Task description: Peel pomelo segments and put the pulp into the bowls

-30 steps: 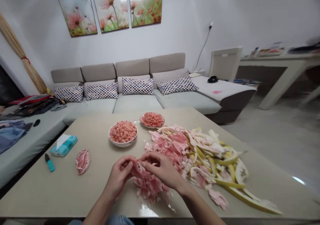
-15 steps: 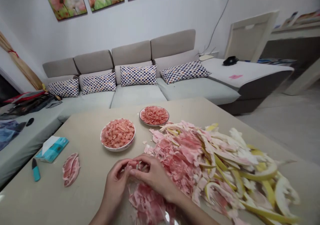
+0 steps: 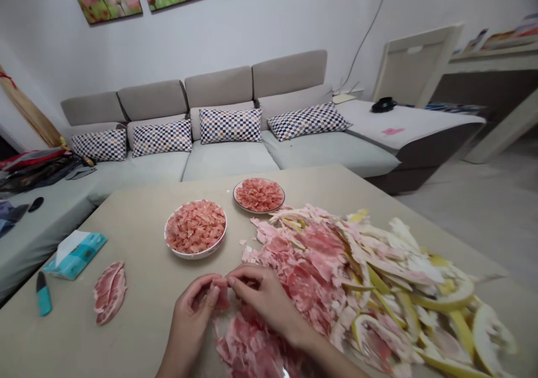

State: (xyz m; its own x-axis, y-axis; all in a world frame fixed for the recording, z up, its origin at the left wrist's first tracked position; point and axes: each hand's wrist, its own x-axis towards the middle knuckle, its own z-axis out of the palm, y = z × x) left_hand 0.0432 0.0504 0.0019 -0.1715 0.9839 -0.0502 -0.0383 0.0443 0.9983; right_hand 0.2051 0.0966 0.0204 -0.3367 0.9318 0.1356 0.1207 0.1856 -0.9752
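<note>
A clump of pink pomelo flesh (image 3: 220,293) pinched between both hands, just above the tabletop. Left hand (image 3: 190,316) curled around it, fingers (image 3: 210,295) narrowly closed on its left side. Right hand (image 3: 264,299) reaching across, fingertips (image 3: 232,280) pressed against its top. Torn pink membrane (image 3: 247,347) just below the hands; beside the right hand, a large heap of pink membrane and yellow pomelo rind (image 3: 336,266). Farther along the beige table (image 3: 138,243), a white bowl (image 3: 167,238) and a round plate (image 3: 247,208), both full of pink pulp. Toward the left, a flat membrane piece (image 3: 109,292), a tissue pack (image 3: 75,255), and a teal-handled tool (image 3: 43,294). Behind the table, a grey sofa (image 3: 227,162) with checkered cushions (image 3: 230,126).
</note>
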